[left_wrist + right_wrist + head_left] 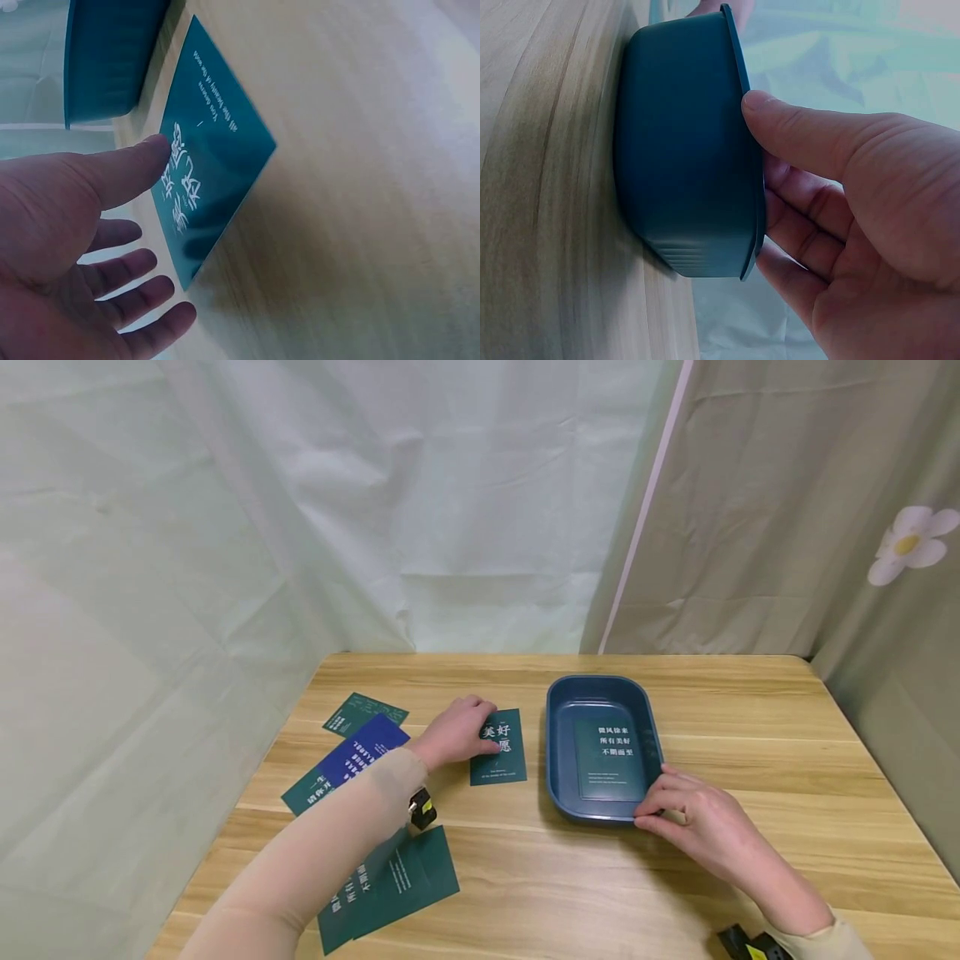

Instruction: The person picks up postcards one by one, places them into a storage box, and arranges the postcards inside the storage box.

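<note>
A dark green card (498, 770) with white characters lies flat on the table. My left hand (461, 731) is over its left part, fingers loosely spread and thumb extended; in the left wrist view the thumb (135, 169) overlaps the card's printed side. To the right stands a dark blue rectangular plastic tray (558, 752), with another green card (611, 768) lying face up inside. My right hand (697, 818) holds the tray's near right corner, and in the right wrist view its thumb (780, 116) is at the rim, with the other fingers along the rim below.
At the left lie several cards: a green one (348, 714) at the back, a blue one (375, 743) over another green one, and overlapping green ones (420, 877) nearer me, partly hidden by my left sleeve (322, 852). A pale curtain (480, 527) hangs behind the table.
</note>
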The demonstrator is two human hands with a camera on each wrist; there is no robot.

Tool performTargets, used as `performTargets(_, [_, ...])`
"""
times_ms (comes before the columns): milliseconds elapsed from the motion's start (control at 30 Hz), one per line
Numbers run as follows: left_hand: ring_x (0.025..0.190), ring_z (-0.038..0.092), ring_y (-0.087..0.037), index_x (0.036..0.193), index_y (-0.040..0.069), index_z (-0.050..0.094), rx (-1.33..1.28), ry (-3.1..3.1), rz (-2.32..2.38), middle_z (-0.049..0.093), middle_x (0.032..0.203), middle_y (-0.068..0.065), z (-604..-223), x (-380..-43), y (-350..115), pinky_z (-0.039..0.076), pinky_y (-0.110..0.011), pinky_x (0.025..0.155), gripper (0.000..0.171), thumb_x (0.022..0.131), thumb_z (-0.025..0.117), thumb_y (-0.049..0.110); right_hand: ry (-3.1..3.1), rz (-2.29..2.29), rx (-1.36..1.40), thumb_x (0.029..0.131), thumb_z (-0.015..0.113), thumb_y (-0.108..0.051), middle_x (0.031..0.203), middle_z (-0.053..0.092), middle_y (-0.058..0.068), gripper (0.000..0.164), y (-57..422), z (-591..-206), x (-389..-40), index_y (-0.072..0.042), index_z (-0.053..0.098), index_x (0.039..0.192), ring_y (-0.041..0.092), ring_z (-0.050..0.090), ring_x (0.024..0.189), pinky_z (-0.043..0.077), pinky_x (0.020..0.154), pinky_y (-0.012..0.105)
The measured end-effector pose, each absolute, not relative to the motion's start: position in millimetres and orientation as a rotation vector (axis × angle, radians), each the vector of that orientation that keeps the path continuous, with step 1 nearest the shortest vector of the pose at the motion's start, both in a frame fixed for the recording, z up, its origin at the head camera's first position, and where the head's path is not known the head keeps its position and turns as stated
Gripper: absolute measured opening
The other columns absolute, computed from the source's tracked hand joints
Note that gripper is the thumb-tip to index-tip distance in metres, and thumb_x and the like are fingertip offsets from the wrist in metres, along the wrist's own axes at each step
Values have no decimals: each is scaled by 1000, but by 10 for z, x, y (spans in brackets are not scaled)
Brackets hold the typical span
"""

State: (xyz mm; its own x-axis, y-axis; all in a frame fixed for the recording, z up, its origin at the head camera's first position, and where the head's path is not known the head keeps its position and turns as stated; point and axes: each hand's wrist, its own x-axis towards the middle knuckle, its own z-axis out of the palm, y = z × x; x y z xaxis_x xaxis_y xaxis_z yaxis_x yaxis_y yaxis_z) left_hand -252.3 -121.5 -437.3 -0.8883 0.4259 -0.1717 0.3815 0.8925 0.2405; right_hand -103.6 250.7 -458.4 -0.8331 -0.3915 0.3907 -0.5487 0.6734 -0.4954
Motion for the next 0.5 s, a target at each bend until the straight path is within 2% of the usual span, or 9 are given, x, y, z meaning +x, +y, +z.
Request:
performTargets(367, [143,52,-38,162,0,50,557,2774,227,52,160,-24,-4366,-2630,-1180,40,-51,124,86,98,86,46,-2644,913,750,77,101,-9,91,65,-30,36,2511,-4584,-1039,-38,81,85,44,72,125,57,102,61])
performTargets(500, [138,53,-36,161,1,52,555,2763,186,53,157,-22,-4364,-2660,-1173,43,-49,122,85,98,86,45,-2635,910,757,77,101,-8,91,65,-31,37,2512,-4589,-1036,-38,81,85,44,72,125,57,102,61])
